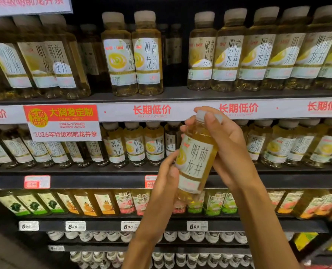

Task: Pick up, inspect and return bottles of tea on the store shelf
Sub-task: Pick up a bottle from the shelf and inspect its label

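A bottle of yellow tea (195, 158) with a white label and pale cap is held tilted in front of the second shelf, label facing me. My right hand (226, 144) wraps its neck and upper body from the right, thumb over the cap. My left hand (166, 171) grips its lower left side with fingertips. Rows of identical tea bottles (134, 53) stand on the top shelf, with a dark gap (175, 55) between two groups. More of them (136, 146) fill the second shelf behind my hands.
A shelf edge strip (151, 111) with red print runs across, and a red and white promo card (62, 122) hangs at its left. Lower shelves hold fruit-labelled bottles (105, 202), price tags (75, 226) and white-capped bottles (200, 236).
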`<move>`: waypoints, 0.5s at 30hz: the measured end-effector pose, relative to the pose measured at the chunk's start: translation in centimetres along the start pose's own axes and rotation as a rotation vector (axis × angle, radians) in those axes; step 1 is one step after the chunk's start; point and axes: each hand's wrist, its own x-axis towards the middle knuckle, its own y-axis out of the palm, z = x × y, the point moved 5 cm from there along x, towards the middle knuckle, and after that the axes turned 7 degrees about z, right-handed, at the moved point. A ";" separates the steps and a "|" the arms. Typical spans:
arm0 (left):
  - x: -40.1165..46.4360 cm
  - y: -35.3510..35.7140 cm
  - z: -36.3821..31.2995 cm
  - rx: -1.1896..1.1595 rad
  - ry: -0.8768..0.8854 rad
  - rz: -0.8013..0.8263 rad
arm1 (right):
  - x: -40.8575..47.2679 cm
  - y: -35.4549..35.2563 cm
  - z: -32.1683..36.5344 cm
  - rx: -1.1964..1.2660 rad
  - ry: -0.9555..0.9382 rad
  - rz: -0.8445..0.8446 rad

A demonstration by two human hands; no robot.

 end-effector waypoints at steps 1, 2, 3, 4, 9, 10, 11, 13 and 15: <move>0.2 -0.1 0.0 0.005 0.016 -0.034 | 0.0 -0.1 0.0 -0.035 0.001 -0.017; 0.4 -0.1 -0.1 0.001 0.023 -0.054 | 0.0 -0.2 0.1 -0.062 0.004 -0.023; 0.4 -0.1 -0.1 -0.023 0.020 -0.066 | 0.0 -0.3 0.1 -0.070 0.013 -0.011; 0.5 -0.1 0.0 -0.079 0.001 -0.070 | 0.0 -0.3 0.1 -0.057 0.022 0.022; 0.5 0.6 0.7 -0.242 -0.095 0.044 | 0.3 0.6 0.3 0.095 0.050 0.195; 0.5 0.7 0.8 -0.224 -0.099 0.045 | 0.4 0.6 0.2 0.102 0.054 0.165; 0.5 0.6 0.8 -0.181 -0.090 0.014 | 0.6 0.4 0.1 0.090 0.054 0.120; 0.7 0.1 0.2 -0.026 -0.026 -0.074 | 0.8 0.0 0.2 0.024 0.049 0.035; 0.8 0.1 -0.6 0.103 0.048 -0.081 | 1.0 -0.2 0.3 -0.036 0.056 -0.020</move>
